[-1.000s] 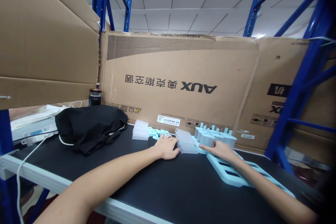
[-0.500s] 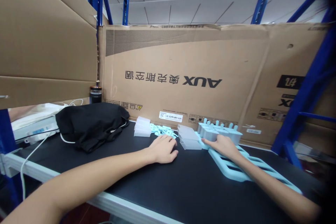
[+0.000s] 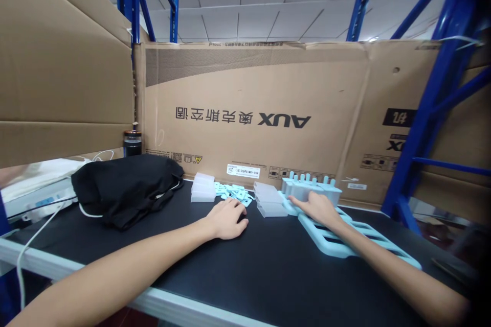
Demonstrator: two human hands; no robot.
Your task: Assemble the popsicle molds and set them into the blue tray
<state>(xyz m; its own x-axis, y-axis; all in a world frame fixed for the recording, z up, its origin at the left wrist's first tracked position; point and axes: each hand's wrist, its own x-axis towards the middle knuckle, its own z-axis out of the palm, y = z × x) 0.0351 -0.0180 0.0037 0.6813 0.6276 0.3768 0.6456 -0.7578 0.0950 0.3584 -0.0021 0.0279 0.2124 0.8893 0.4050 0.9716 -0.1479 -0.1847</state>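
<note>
My left hand [image 3: 228,218] lies palm down on the black table, fingers slightly curved and thumb apart, just in front of a pile of light-blue popsicle sticks [image 3: 233,193]. It holds nothing that I can see. Over a light-blue slotted rack [image 3: 326,246], my right hand [image 3: 319,208] has its thumb stretched out to the left. Its other fingers, partly hidden, rest close against a row of popsicle molds [image 3: 330,195] with blue sticks standing up in them. Between the hands are translucent plastic sleeves [image 3: 270,199], with more clear sleeves [image 3: 203,188] left of the pile.
A black cloth bundle [image 3: 128,189] lies on the left of the table, beside a white device with cables [image 3: 42,196]. A dark jar [image 3: 132,144] stands behind it. Large cardboard panels [image 3: 245,82] and blue shelf posts [image 3: 429,107] enclose the back and sides.
The whole view has shifted a little, so things sit slightly further left. Both hands keep about the same place and pose beside the sticks and the molds.
</note>
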